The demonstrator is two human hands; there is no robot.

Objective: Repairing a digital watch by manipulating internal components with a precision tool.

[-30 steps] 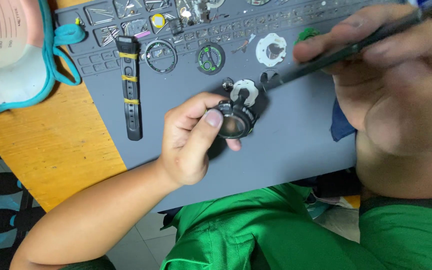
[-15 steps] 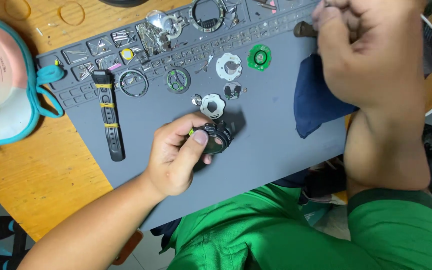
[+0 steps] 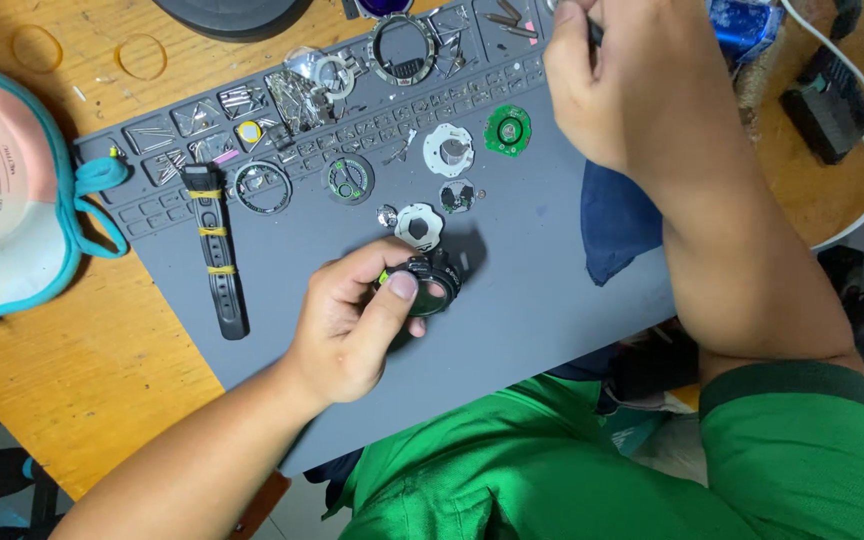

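Observation:
My left hand (image 3: 357,325) grips a round black watch case (image 3: 430,284) just above the grey work mat (image 3: 512,310), thumb pressed on its rim. A white-and-black round part (image 3: 418,226) lies right behind the case. My right hand (image 3: 632,85) is up at the mat's far edge, fingers closed around a thin dark tool (image 3: 594,33) of which only a short bit shows. It is well apart from the watch case. A green round circuit board (image 3: 507,130) and a white disc (image 3: 448,150) lie left of that hand.
A black watch strap (image 3: 218,252), metal rings (image 3: 262,187) and several small parts fill the mat's far trays. A dark blue cloth (image 3: 614,228) lies under my right forearm. A pink-and-teal object (image 3: 12,200) sits left; a black box (image 3: 832,92) with white cable sits right.
My right hand has drawn the tool away from the watch case and up to the mat's far edge. My left hand keeps its hold on the case.

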